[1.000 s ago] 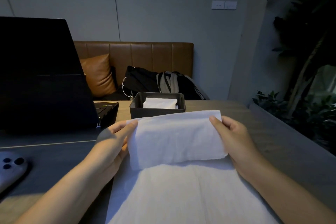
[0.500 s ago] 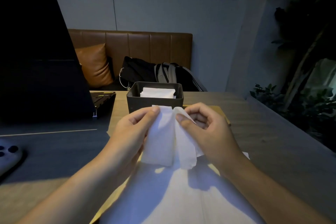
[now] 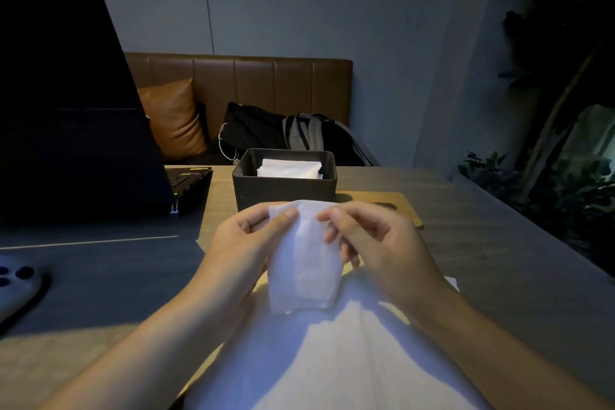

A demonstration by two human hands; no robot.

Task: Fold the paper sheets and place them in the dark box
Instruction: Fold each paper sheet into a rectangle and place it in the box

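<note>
Both hands are raised over the wood-grain desk [image 3: 466, 243], pinching the top edge of a white paper sheet folded into a narrow strip [image 3: 304, 260]: the left hand [image 3: 246, 243] clamps its upper left corner between thumb and fingers [image 3: 286, 215], and the right hand [image 3: 376, 240] nips the upper right corner the same way. The strip hangs upright between them, above a stack of flat white paper sheets [image 3: 332, 359] lying at 6 o'clock. At 12 o'clock, just beyond the hands, stands the dark rectangular box [image 3: 284, 185] with folded white paper already inside. A thin wooden board [image 3: 399, 206] lies beside it at 1 o'clock. An open black laptop [image 3: 73, 110] fills 10 o'clock. Behind the desk runs a brown leather bench [image 3: 253, 86] carrying dark bags, against a grey wall, with leafy plants at 3 o'clock.
</note>
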